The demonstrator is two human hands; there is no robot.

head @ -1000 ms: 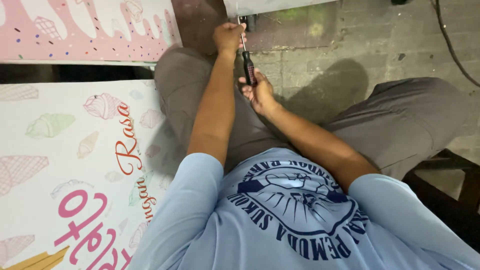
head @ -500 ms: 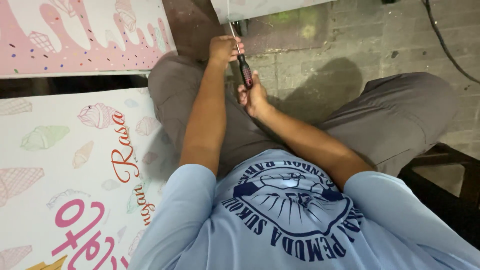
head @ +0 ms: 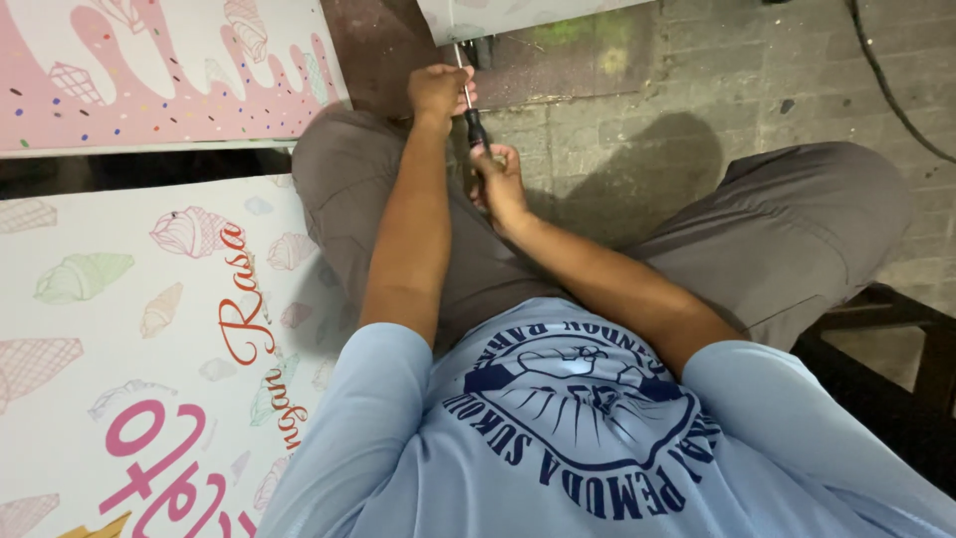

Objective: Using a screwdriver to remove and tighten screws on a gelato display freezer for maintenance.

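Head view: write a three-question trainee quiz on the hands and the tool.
1. True or false: the right hand holds the dark handle of the screwdriver.
2. Where is the left hand? A) on the printed panel B) near the tool's upper shaft C) on the right knee
3. Fill in: the shaft points up toward the edge of a pale ____.

Key: 1 true; 2 B; 3 board.

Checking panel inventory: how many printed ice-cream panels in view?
3: one pink panel top left, one white panel at left, one panel edge at top centre, mostly cut off. More may lie outside the view.
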